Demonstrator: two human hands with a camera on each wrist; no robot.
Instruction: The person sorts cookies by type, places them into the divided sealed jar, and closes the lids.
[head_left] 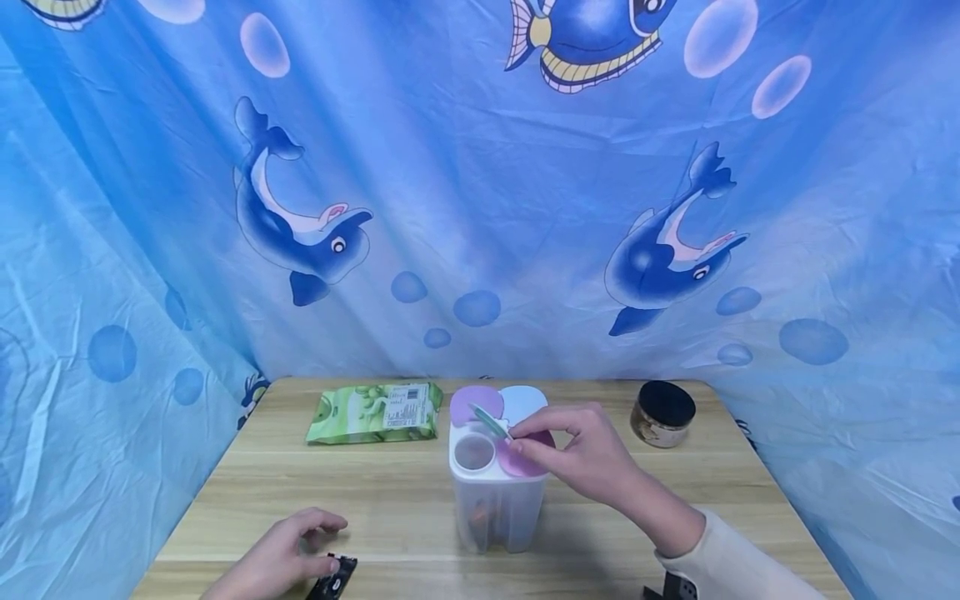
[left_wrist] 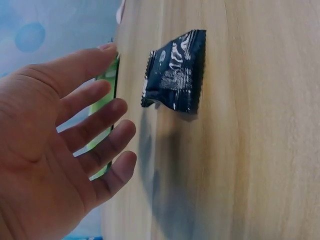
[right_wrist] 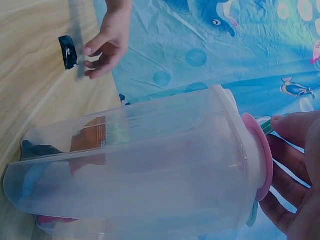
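A translucent container (head_left: 501, 510) with a white top stands mid-table. My right hand (head_left: 583, 454) pinches a green lid (head_left: 487, 419) tilted above that top, beside an uncovered round opening (head_left: 474, 452). Purple (head_left: 474, 406), pale blue (head_left: 525, 400) and pink lids (head_left: 521, 463) cover the other parts of the top. Through the wall, the right wrist view shows a brown packet (right_wrist: 90, 137) and a dark packet (right_wrist: 40, 150) at the bottom. My left hand (left_wrist: 60, 135) is spread with relaxed fingers, apart from a small black wrapped packet (left_wrist: 175, 72) on the table.
Behind and left of the container lies a green printed bag (head_left: 378, 412). A jar with a black lid (head_left: 663, 412) stands at the back right. The wooden table (head_left: 390, 517) is bordered by a blue curtain (head_left: 450, 208) with sea animals.
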